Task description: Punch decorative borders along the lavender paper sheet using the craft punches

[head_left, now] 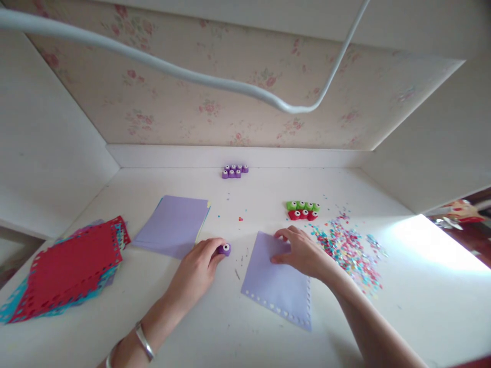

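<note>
A small purple craft punch [224, 249] with a white and black top is pinched in my left hand [198, 263], over the white tabletop. To its right lies a lavender paper sheet [268, 278], with small punched holes along its near edge and its right edge. Resting on the upper part of this sheet is my right hand [299, 250], thumb and fingers spread apart with nothing gripped between them. Left of the punch, beyond my left hand, sits a stack of unpunched lavender paper [172, 222]; edges of other colours peek out beneath it.
Several purple punches [231, 174] stand near the back wall. Green punches [302, 205] and red punches [303, 214] sit beyond my right hand. Colourful paper confetti [353, 245] is scattered at right. Red and blue punched sheets [76, 260] are piled at left. A white cable [199, 76] hangs across the top.
</note>
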Tool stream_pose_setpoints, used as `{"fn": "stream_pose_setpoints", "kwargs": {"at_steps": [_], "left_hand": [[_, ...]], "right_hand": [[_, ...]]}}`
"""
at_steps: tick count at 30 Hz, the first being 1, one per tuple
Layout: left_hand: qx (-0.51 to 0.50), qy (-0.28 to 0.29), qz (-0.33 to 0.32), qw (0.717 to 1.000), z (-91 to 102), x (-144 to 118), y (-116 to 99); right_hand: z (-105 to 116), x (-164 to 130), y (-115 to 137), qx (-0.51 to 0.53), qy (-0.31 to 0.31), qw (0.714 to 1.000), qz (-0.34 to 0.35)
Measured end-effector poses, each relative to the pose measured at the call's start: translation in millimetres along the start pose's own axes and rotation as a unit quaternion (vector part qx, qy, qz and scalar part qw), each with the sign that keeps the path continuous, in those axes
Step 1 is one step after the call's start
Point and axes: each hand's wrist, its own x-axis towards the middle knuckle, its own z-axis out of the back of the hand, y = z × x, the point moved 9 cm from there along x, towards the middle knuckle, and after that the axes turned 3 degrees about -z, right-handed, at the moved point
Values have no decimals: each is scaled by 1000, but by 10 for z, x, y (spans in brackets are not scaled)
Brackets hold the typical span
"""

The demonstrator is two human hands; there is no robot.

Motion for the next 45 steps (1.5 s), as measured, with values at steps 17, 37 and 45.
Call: {"fn": "stream_pose_setpoints", "kwargs": {"at_steps": [17,37,45], "left_hand": [[-43,10,-26,999,-19,-31,-64],[-17,3,-73,997,-48,-46,-108],[-14,17,-80,997,-82,-60,-100]], "right_hand": [[31,7,233,113,38,989,86],[-252,274,403,267,306,911,79],[-323,293,370,316,339,885,46]]}}
